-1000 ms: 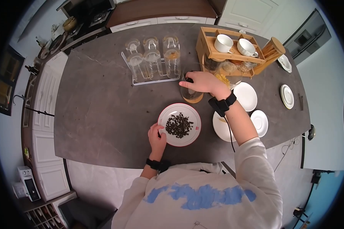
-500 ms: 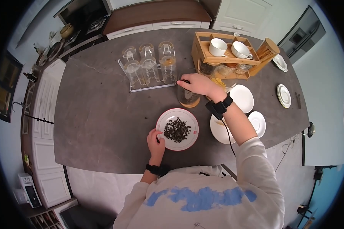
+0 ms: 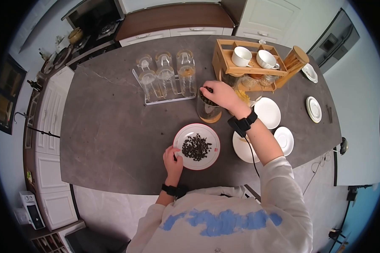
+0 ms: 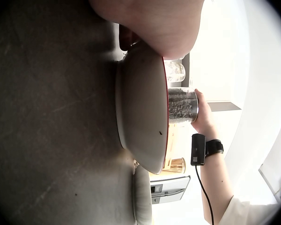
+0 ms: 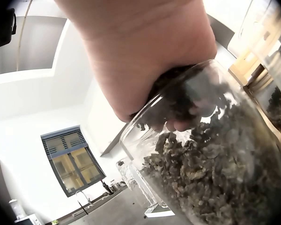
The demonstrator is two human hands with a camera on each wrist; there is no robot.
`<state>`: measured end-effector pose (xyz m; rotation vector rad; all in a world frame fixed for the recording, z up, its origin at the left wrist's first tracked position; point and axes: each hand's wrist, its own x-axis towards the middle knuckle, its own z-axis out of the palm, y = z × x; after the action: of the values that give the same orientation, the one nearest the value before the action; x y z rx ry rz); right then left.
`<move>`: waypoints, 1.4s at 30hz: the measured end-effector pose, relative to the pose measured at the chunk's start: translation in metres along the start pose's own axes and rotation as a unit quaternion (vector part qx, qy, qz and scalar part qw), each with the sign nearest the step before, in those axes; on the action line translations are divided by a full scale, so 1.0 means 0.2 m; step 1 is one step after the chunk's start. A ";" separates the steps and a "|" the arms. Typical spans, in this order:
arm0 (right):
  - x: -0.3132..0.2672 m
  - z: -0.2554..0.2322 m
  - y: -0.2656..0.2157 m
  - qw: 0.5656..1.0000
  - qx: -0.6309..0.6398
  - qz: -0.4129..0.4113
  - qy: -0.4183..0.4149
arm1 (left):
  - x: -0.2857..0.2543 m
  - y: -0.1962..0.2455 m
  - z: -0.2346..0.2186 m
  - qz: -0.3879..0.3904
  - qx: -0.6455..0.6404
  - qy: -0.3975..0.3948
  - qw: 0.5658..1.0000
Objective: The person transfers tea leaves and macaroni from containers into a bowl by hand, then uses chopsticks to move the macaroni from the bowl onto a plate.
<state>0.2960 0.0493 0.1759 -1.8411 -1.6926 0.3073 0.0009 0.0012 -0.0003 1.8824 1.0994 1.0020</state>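
Flanking the right hand (image 3: 223,93) on its left is a white wire rack (image 3: 169,101) of upturned glass mugs (image 3: 166,80), just beside the jar it works in. Beyond and to the right of that hand stands a two-tier bamboo shelf (image 3: 236,69) with two white cups (image 3: 242,56) on top and filled jars below; a wooden-lidded canister (image 3: 292,66) is farther right. A glass vessel with yellow contents (image 3: 242,96) sits close behind the wrist, partly hidden. Nearer the person, white plates (image 3: 267,113) lie right of the grip, one partly covered by the forearm and its hanging cable (image 3: 253,157). The glass jar (image 3: 205,110) is directly under the right hand, upright, mouth up, its long axis vertical. That hand's fingers bend into the mouth above dark dried flakes (image 5: 210,164); whether they pinch any, I cannot tell. The left hand (image 3: 172,162) is clamped on the near-left rim of a deep red-rimmed plate (image 3: 211,156), which lies flat below the jar, dark flakes heaped in it.
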 end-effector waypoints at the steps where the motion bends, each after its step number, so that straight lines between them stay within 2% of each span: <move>1: 0.00 -0.01 0.00 1.000 0.014 0.011 0.004 | 0.00 0.00 0.00 0.000 -0.001 -0.001 1.000; 9: 0.04 -0.05 -0.01 0.985 0.147 0.085 0.020 | 0.00 0.02 -0.01 0.008 0.015 0.002 1.000; 12: 0.05 -0.06 0.00 0.971 0.208 0.119 -0.006 | 0.00 0.02 0.00 0.008 0.016 0.005 1.000; 18: 0.01 -0.13 -0.18 0.942 0.316 0.105 -0.038 | 0.00 0.03 -0.01 0.008 0.017 0.000 1.000; 22: -0.10 -0.07 -0.32 0.912 0.385 0.065 -0.124 | 0.00 0.01 -0.01 0.012 0.025 0.001 1.000; 27: -0.24 0.18 -0.29 0.909 0.327 0.072 -0.247 | 0.00 0.01 -0.01 0.010 0.024 0.000 1.000; 28: -0.26 0.21 -0.29 0.917 0.305 0.073 -0.248 | 0.00 0.01 -0.01 0.011 0.023 0.000 1.000; 31: -0.33 0.37 -0.22 0.905 0.336 0.082 -0.246 | 0.00 0.01 -0.01 0.006 0.021 0.001 1.000; 32: -0.34 0.38 -0.21 0.895 0.343 0.101 -0.268 | 0.00 0.01 -0.01 0.004 0.021 0.001 1.000; 35: -0.36 0.45 -0.16 0.939 0.266 -0.004 -0.218 | 0.01 0.01 -0.01 0.015 0.024 0.005 1.000; 38: -0.35 0.42 -0.16 0.932 0.265 0.015 -0.247 | 0.01 0.01 0.00 0.015 0.018 0.009 1.000; 42: -0.36 0.39 -0.15 0.905 0.322 0.019 -0.278 | 0.00 0.00 0.00 0.011 0.019 0.006 1.000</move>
<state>0.2164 0.0013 0.1158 -1.3420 -1.6090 1.3405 0.0011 0.0014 0.0002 1.9241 1.1139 1.0130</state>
